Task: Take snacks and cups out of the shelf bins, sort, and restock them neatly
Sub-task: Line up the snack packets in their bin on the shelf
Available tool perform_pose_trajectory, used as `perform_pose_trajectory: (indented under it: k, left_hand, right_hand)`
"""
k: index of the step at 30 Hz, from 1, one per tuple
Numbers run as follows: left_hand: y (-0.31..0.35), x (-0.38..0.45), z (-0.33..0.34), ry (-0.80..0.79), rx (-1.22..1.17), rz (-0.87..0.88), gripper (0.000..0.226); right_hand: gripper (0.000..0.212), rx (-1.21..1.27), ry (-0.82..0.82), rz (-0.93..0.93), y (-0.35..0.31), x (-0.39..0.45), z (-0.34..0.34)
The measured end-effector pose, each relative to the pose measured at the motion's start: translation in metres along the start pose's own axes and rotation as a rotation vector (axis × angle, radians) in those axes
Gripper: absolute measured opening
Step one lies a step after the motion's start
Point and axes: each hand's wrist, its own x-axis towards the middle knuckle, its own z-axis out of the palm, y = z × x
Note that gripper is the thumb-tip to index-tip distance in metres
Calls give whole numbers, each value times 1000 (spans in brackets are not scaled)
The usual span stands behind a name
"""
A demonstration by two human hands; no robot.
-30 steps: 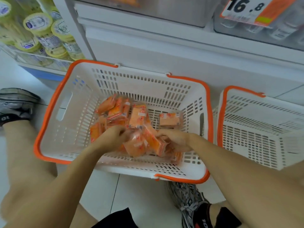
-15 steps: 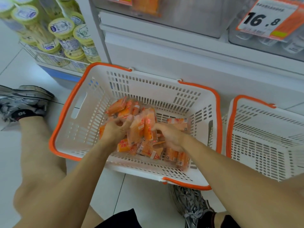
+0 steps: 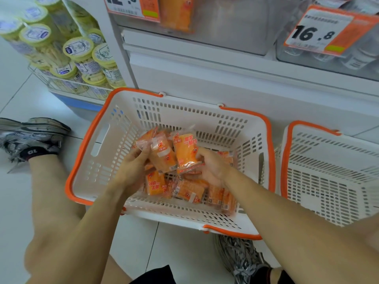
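Left hand and right hand each grip orange snack packs, fingertips buried; packs now lifted above the basket pile, tag at 1 o'clock cropped.

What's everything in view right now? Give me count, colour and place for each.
snack packets: many, orange, loose in left basket; several lifted in both hands
left basket: one, white with orange rim, on floor
right basket: one, white with orange rim, beside it
price tags: two, orange-white, on shelf bins
canisters: many, yellow-lidded, rack far left
shoes: two, grey, on floor
left hand: grips packets
right hand: grips packets
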Motion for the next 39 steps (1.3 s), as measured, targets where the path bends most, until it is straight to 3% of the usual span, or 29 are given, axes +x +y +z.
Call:
perform_pose_trajectory:
  k: [2, 7, 12, 18, 23, 27, 30, 32, 34, 36, 39]
  left_hand:
    - [1, 0, 6, 66, -44, -14, 61]
    - [2, 8, 29, 281, -80, -8, 67]
    - [-1, 5, 41, 56, -56, -16, 52]
    - [-15, 9, 31, 34, 30, -90, 45]
    - [-16, 12, 30, 7, 9, -155, 34]
    - [-13, 13, 29, -80, 92, -160, 53]
    - [-17, 17, 25, -12, 170, -206, 55]
    - [-22, 20, 20, 28, 175, -263, 50]
    - [-28, 23, 13, 64, 216, -305, 49]
    - [-32, 24, 7, 61, 312, -335, 44]
    - [-31, 20, 3, 38, 359, -392, 40]
  right_hand:
    - [20, 52, -55, -6, -4, -1, 4]
    - [34, 10, -158, 46, -6, -1, 11]
    - [26, 5, -140, 24, -9, 1, 17]
    - [40, -136, -48, -18, -7, 10, 9]
    - [58, -537, 137, -104, 2, 17, 6]
    - [44, -622, 20, -33, 4, 11, 11]
    - [55, -667, -69, 83, 6, 13, 10]
    - [61, -768, 53, 36, 7, 15, 4]
    - [49, -992, 177, -12, 11, 17, -7]
    - [45, -1170, 172, 73, 20, 17, -16]
    - [61, -1195, 139, 175, 38, 18, -24]
